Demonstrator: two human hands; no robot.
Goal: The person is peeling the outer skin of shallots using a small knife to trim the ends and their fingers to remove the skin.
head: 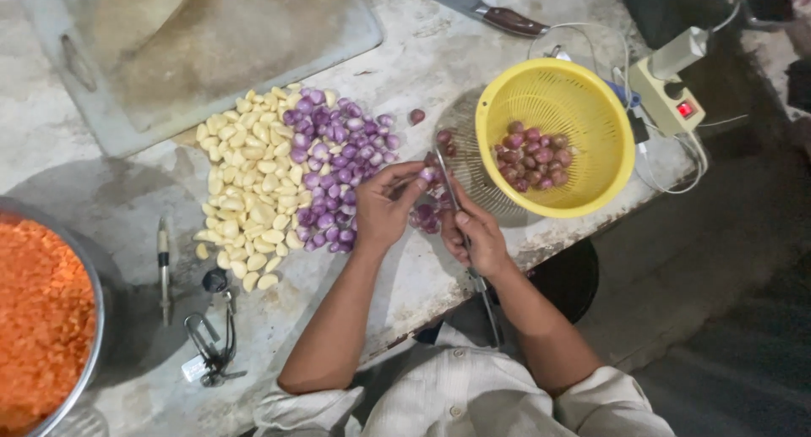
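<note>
Left hand [382,207] pinches a small shallot [428,174] near the bench's front edge, beside the yellow colander [591,192]. Right hand [477,234] is closed around a thin knife [449,192], blade up against the shallot. Risk, as I judge it: a slip on slick skin nicks the left fingertips, or the shallot rolls off the edge.

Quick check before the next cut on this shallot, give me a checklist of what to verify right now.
1. Shallot pinched in left hand: ok.
2. Knife gripped by right hand: ok.
3. Left fingertips clear of the blade edge: cannot tell.
4. Room on the peeled purple pile: ok.
5. Unpeeled shallots left in the yellow colander: ok.
6. Power strip cables near the colander: not ok.
</note>
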